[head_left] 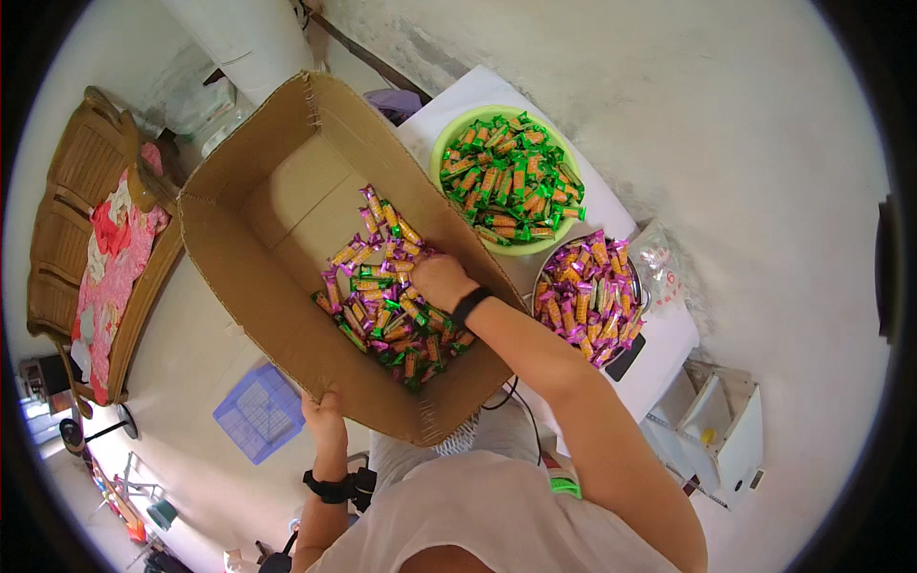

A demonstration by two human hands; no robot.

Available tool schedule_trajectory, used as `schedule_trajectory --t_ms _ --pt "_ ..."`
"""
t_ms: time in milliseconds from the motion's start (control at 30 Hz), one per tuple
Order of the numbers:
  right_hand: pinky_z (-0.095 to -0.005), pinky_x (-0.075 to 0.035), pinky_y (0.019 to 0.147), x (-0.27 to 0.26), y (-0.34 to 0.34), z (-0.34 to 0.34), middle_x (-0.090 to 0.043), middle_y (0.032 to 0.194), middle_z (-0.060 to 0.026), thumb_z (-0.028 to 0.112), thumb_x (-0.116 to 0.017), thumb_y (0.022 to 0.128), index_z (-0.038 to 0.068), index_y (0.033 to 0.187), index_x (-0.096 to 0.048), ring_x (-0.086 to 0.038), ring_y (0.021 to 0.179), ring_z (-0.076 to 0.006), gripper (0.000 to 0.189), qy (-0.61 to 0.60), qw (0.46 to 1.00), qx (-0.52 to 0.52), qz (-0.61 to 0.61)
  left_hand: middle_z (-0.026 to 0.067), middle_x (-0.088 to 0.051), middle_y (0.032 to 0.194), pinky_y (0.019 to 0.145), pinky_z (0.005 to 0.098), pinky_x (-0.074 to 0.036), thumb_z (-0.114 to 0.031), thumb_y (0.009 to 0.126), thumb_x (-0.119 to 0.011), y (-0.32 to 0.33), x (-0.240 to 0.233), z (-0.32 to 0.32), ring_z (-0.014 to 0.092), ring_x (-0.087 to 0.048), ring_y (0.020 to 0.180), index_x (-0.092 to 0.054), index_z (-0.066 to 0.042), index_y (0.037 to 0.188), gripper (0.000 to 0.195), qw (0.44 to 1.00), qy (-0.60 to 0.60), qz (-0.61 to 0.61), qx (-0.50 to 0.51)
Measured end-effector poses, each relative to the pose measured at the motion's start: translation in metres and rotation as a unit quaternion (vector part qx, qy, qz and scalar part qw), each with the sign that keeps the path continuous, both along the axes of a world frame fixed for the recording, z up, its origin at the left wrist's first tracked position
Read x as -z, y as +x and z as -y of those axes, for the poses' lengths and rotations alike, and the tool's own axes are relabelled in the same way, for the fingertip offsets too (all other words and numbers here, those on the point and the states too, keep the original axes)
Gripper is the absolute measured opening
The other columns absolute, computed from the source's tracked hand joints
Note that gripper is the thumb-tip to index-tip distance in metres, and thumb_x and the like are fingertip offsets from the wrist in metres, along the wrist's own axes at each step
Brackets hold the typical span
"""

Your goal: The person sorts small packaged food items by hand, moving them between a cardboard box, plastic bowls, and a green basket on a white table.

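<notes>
A large open cardboard box (279,315) lies before me, tilted towards my lap. Inside, wrapped snack bars (387,315) in purple and green foil have gathered at its near end. My left hand (326,422) grips the rim at the near left, thumb over the edge. Deep in the box, my right hand (440,281) rests among the bars; its fingertips are hidden, so whether it grips any is unclear. To the right, a light-green basin (448,129) is heaped with green-wrapped bars (512,179). Beside it, a metal bowl (637,286) holds purple-wrapped bars (587,294).
Basin and bowl stand on a white table (666,344) along the wall. A phone (625,358) and a clear plastic bag (659,265) lie near the bowl. A blue plastic basket (259,412) sits on the floor at left, and a wooden bench (147,315) stands beyond.
</notes>
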State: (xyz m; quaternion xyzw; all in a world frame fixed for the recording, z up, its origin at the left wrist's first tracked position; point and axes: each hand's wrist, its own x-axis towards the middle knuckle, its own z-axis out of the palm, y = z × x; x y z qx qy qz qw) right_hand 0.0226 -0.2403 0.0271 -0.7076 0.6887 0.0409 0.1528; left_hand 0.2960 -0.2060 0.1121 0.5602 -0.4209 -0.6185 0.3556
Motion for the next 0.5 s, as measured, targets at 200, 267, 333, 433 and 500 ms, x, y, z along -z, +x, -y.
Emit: schedule_trajectory --t_ms 200,267,333,433,500 --pt "-0.0318 -0.047 0.061 -0.14 -0.063 -0.041 -0.057 0.084 -0.0105 0.003 -0.055 0.069 0.005 0.083 -0.057 -0.058 0.068 -0.024 0.014 -0.291 0.901 0.174 0.27 0.01 -0.05 0.111 0.086 0.0305 -0.039 0.003 0.072 -0.04 0.003 0.003 0.003 0.021 -0.049 0.1 -0.039 0.001 0.119 0.047 1.0 -0.024 0.017 0.007" --pt "-0.0291 -0.045 0.056 -0.134 -0.103 -0.056 -0.056 0.079 -0.0068 0.005 -0.058 0.072 0.003 0.085 -0.056 -0.056 0.065 -0.0191 0.013 -0.31 0.834 0.314 0.33 0.0096 -0.051 0.11 0.086 0.0302 -0.039 0.004 0.072 -0.041 0.005 0.007 0.003 0.021 -0.049 0.1 -0.039 0.001 0.118 0.046 1.0 -0.019 0.009 -0.022" --pt "-0.0272 -0.044 0.054 -0.093 -0.143 -0.073 -0.056 0.076 -0.0052 0.007 -0.06 0.073 0.002 0.086 -0.055 -0.055 0.062 -0.0158 0.014 -0.307 0.815 0.356 0.339 0.0096 -0.05 0.11 0.086 0.0302 -0.039 0.004 0.071 -0.041 0.005 0.011 0.003 0.021 -0.049 0.099 -0.04 0.001 0.118 0.046 1.0 -0.017 0.012 -0.011" --pt "-0.0231 -0.042 0.05 -0.021 -0.172 -0.075 -0.055 0.072 -0.0032 0.01 -0.06 0.075 0.001 0.087 -0.054 -0.052 0.058 -0.0105 0.016 -0.185 0.702 0.481 0.492 0.0097 -0.05 0.111 0.085 0.0301 -0.039 0.004 0.072 -0.041 0.003 0.01 0.004 0.021 -0.049 0.099 -0.04 0.001 0.117 0.046 1.0 -0.016 0.017 -0.002" --pt "-0.0213 -0.04 0.046 0.004 -0.164 -0.061 -0.056 0.07 -0.0037 0.011 -0.061 0.075 0.0 0.088 -0.052 -0.053 0.055 -0.0087 0.019 -0.133 0.69 0.553 0.448 0.0097 -0.05 0.111 0.085 0.0301 -0.039 0.005 0.072 -0.04 0.004 0.005 0.004 0.021 -0.049 0.099 -0.04 0.001 0.117 0.045 1.0 -0.011 0.023 -0.005"
